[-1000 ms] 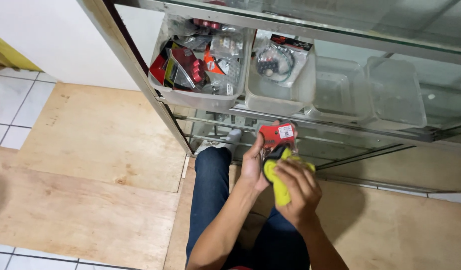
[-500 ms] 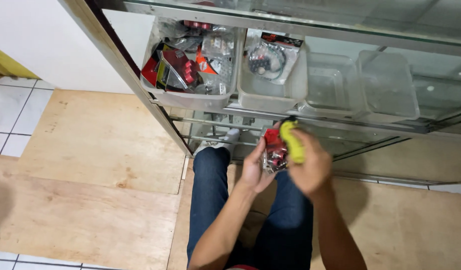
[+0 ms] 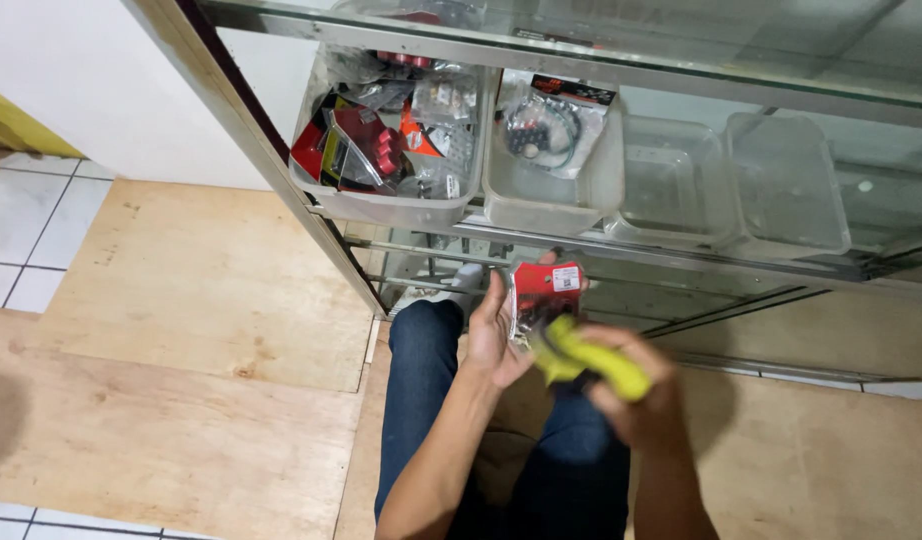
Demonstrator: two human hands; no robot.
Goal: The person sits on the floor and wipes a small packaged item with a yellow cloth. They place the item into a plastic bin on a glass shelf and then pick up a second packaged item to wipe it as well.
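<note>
- We note a glass display case [image 3: 681, 60] with a metal frame; its glass shelf [image 3: 741, 250] runs across the upper part of the view.
- We note plywood sheets [image 3: 181, 330] on the floor, with white tiles [image 3: 21, 230] at the left edge.
- We see the person's legs in dark jeans [image 3: 421, 400], in front of the case.
- On the shelf we count four clear plastic bins in a row. The bin at the left end [image 3: 391, 205] is full of red and black packaged parts. The second bin [image 3: 541, 200] holds a bagged black part. The third bin [image 3: 671, 190] and fourth bin [image 3: 786, 185] stand towards the right end.
- Left hand [image 3: 496, 335]: fingers wrapped round a small red packet [image 3: 544, 295], held upright just below the shelf's front edge.
- Right hand [image 3: 631, 395]: blurred, clenched round a yellow-green tool [image 3: 591, 362], whose tip touches the packet's lower edge.
</note>
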